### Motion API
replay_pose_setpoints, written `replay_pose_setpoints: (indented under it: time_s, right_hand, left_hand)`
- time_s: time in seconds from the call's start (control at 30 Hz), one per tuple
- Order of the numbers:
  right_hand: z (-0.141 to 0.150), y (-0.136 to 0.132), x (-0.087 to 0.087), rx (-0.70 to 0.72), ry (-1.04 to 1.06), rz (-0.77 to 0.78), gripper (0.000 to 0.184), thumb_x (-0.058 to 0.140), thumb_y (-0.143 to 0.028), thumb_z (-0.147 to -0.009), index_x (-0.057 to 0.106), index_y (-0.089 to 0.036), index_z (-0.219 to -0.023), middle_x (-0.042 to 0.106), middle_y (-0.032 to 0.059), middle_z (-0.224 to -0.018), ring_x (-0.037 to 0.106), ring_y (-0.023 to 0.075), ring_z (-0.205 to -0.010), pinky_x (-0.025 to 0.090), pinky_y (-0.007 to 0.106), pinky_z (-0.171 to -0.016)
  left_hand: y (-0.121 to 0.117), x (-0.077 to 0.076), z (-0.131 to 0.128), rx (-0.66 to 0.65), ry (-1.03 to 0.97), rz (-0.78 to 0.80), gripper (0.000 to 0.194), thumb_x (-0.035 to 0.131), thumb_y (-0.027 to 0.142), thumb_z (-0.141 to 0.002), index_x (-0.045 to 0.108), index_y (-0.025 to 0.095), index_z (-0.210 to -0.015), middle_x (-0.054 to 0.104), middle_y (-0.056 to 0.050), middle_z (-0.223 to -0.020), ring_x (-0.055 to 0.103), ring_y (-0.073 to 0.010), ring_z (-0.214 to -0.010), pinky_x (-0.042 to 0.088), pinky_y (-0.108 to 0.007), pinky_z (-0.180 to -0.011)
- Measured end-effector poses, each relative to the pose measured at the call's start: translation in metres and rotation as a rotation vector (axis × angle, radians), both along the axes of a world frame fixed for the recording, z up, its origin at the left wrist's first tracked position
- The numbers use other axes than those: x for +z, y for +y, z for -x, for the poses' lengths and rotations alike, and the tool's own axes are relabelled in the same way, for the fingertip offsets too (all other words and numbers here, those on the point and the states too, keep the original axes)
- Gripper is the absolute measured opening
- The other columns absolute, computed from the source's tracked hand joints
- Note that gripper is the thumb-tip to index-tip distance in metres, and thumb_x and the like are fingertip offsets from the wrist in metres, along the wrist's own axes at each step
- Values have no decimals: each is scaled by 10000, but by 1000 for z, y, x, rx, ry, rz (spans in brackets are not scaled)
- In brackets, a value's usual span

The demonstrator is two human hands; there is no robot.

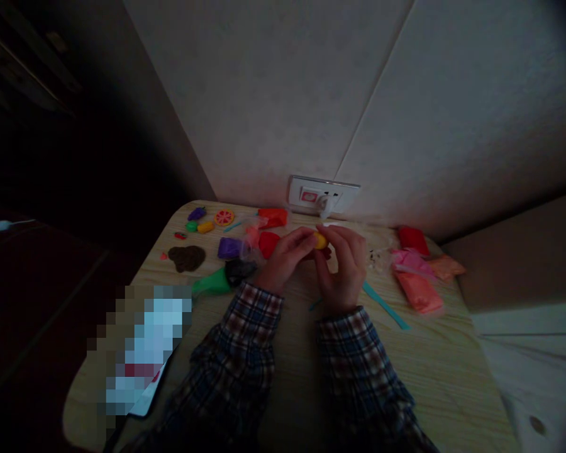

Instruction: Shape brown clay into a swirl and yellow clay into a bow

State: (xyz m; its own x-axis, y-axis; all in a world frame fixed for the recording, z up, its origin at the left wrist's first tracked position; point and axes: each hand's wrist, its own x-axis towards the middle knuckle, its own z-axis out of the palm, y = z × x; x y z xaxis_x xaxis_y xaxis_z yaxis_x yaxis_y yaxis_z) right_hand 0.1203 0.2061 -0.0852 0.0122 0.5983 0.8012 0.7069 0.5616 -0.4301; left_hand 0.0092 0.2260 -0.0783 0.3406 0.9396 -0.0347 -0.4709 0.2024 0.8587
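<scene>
A small yellow ball of modelling clay is held up between both hands above the middle of the table. My left hand pinches it from the left with thumb and fingertips. On its other side, my right hand curls its fingers and thumb around it. Beneath the hands lies something dark red, mostly covered by them. A red clay lump sits just left of my left hand. A blue-green flat modelling tool lies to the right of my right hand.
Small clay pieces, among them a red-and-orange fruit slice and a brown lump, lie at left. Purple clay and a green packet are nearer. Orange-pink packets lie right. A pixelated device is front left; a wall socket stands behind.
</scene>
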Motion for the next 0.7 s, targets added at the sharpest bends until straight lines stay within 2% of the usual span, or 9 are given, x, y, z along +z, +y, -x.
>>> replay_pose_setpoints:
  time_s: [0.17, 0.33, 0.53, 0.7]
  right_hand:
    - [1, 0, -1, 1, 20, 29, 323, 548, -183, -858, 569, -234, -1176, 615, 79, -1031, 567, 230, -981, 485, 429, -839]
    - [1, 2, -1, 100, -5, 87, 317, 506, -183, -879, 548, -240, -1189, 620, 77, -1041, 567, 227, -984, 487, 433, -837]
    - [3, 0, 1, 89, 14, 82, 327, 554, -201, -863, 552, -233, -1188, 618, 77, -1033, 563, 227, -981, 482, 422, -841]
    - [2, -1, 1, 60, 6, 68, 323, 524, -186, -879, 561, -238, -1195, 618, 75, -1019, 562, 224, -961, 481, 415, -828]
  left_hand:
    - [0, 1, 1, -28, 11, 5, 429, 670, 549, -704, 636, 147, -850, 660, -40, -816, 633, -200, -864, 473, -316, -792]
    - [0, 4, 2, -28, 43, -1, 374, 738, 467, -669, 593, 160, -828, 635, -1, -774, 613, -164, -822, 448, -289, -777]
    - [2, -5, 5, -97, -11, 8, 378, 618, 516, -769, 640, 143, -821, 654, -42, -797, 621, -187, -846, 457, -302, -781]
    - [1, -4, 4, -131, -107, 78, 386, 695, 493, -711, 622, 147, -866, 636, -24, -840, 620, -158, -777, 461, -293, -754]
